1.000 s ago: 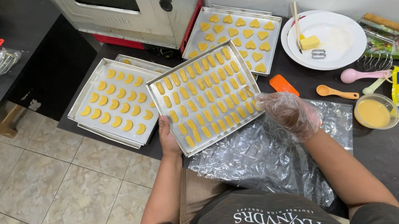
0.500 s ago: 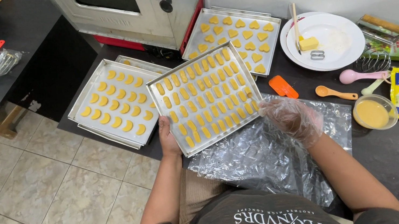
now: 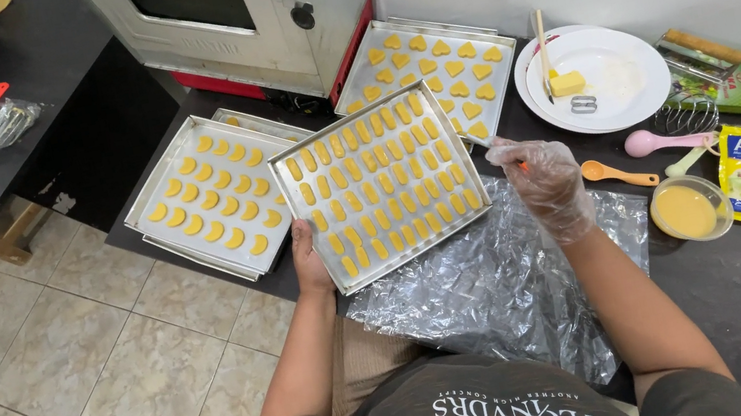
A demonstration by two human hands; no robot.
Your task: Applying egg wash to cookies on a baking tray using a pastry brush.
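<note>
Three baking trays on dark counter. Middle tray (image 3: 381,194), rows of yellow dough pieces, gripped at near edge by left hand (image 3: 309,261). Gloved right hand (image 3: 547,184) at tray's right edge, closed on orange tool (image 3: 520,167), above crinkled plastic sheet (image 3: 506,286).

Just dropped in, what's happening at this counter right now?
A person's bare left hand grips the near edge of a metal tray packed with rows of small yellow dough pieces. The right hand, in a clear plastic glove, is raised by the tray's right edge, apparently holding something orange. Crinkled plastic sheet lies underneath, and two more filled trays sit alongside.
</note>
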